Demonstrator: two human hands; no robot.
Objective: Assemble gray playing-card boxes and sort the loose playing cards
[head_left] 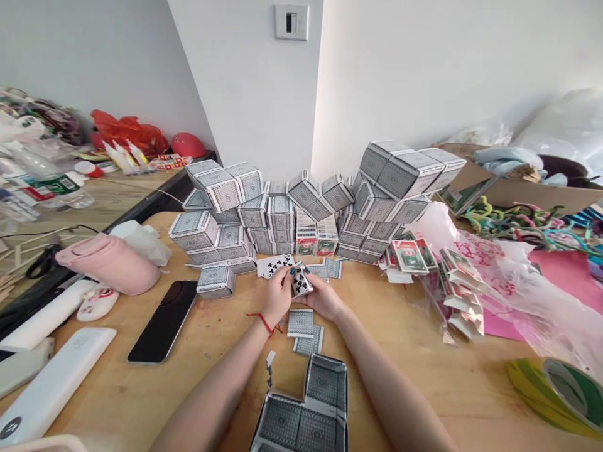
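At the middle of the table my left hand (279, 294) and my right hand (325, 295) come together on a playing card (300, 284) with black clubs facing me. Fingers and thumbs of both hands pinch its edges. Just behind the left fingers lie fanned face-up cards (271, 266). Face-down cards (333, 269) rest beyond the right hand. Two patterned card backs (300, 322) overlap on the wood below my wrists. Nearest me stands a joined block of folded-card cubes (325, 383), between my forearms.
Stacks of card cubes (280, 213) line the back, with red card boxes (306, 245) among them. A black phone (162, 321), pink pouch (113, 262) and white power bank (59, 389) lie left. Opened card boxes (461, 292), plastic bag (541, 301) and yellow-green tape roll (532, 380) occupy the right.
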